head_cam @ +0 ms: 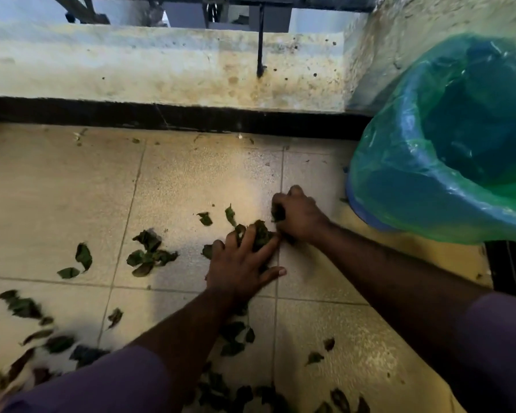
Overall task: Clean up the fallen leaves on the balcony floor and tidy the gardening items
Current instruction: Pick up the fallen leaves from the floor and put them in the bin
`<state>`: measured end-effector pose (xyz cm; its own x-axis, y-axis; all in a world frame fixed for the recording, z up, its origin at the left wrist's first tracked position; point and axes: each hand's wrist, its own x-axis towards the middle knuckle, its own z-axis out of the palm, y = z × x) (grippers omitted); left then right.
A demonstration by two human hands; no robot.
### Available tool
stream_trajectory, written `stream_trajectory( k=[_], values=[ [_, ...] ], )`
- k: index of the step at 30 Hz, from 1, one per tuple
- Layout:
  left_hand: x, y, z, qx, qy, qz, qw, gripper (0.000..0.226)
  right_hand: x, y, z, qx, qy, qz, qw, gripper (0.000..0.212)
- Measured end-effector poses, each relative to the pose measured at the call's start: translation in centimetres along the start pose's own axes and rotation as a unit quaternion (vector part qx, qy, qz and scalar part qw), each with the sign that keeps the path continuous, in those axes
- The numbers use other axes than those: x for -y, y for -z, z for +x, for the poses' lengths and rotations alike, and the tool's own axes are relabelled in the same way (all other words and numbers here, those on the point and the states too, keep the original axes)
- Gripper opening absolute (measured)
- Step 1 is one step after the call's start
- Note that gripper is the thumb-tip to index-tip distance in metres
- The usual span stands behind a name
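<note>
A person crouches over a tiled balcony floor [57,189], seen from above, both forearms reaching forward out of purple sleeves [108,380].

The left hand [242,263] lies palm down on the floor with its fingers [245,236] spread and fairly straight, pressing on a small heap of green leaves [261,234]. Some leaves poke up between the fingers.

The right hand [298,216] sits just beyond the left, touching the same heap. Its fingers are curled tightly into a fist, and dark leaf pieces show inside the grip on the side toward the heap.

More loose leaves [148,254] are scattered over the tiles to the left of the hands, with further ones near the bottom edge and between the arms. Many of these are blurred.

To the right of the hands, near the right fist, stands a bin [370,216] lined with a translucent green bag [399,162], its mouth open; what lies inside cannot be told.

Behind the floor runs a dark strip [161,114] at the base of a stained pale low wall [161,70], with a thin black bar [260,40] rising from it.
</note>
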<state>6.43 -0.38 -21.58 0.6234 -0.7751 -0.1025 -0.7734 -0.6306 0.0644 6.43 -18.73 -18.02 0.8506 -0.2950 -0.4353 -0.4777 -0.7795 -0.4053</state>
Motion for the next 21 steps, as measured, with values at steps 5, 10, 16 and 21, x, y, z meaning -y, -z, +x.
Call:
stream_trajectory(
  k=[5, 10, 16, 21],
  values=[
    [1.0, 1.3, 2.4, 0.014, 0.032, -0.086, 0.996, 0.032, 0.7, 0.5, -1.4, 0.029, 0.024, 0.055, 0.998, 0.016],
    [0.5, 8.5, 5.4, -0.035, 0.137, -0.39, 0.91, 0.015, 3.3, 6.9, -5.2, 0.048, -0.056, 0.304, 0.95, 0.015],
    [-4.9, 25.3, 10.0, -0.1, 0.184, -0.623, 0.754, 0.017, 6.1, 19.8, -12.5, -0.085, 0.027, 0.393, 0.915, 0.018],
    [-11.8, 33.7, 15.0, -0.025, 0.21, -0.721, 0.66, 0.017, 0.7, 29.1, -14.9, -0.198, -0.027, 0.429, 0.881, 0.014]
  ],
)
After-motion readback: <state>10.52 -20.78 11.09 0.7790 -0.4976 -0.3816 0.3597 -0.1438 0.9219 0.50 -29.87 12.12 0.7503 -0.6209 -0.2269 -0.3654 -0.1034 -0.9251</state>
